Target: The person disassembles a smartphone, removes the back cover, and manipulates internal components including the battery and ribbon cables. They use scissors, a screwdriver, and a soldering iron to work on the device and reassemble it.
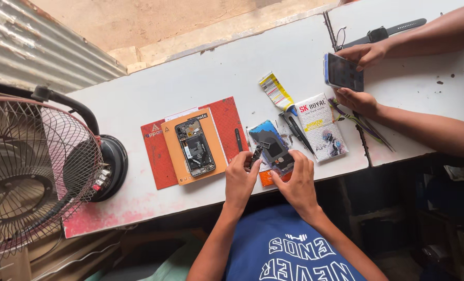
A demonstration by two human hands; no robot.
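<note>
My left hand [241, 179] pinches a small dark phone part [256, 154] at the near edge of the white table [216, 73]. My right hand [296, 179] grips the blue phone back cover [271, 145], which lies tilted just beyond my fingers. An opened phone [194, 147] with its insides exposed rests on an orange mat [177, 156] to the left of my hands, over a red mat [156, 161].
Another person's two hands [365, 78] hold a phone [343, 72] at the table's right. Between us lie a white packet [320, 126], tweezers [298, 132], a yellow-white tube [276, 91] and a black watch [383, 33]. A standing fan [34, 171] fills the left.
</note>
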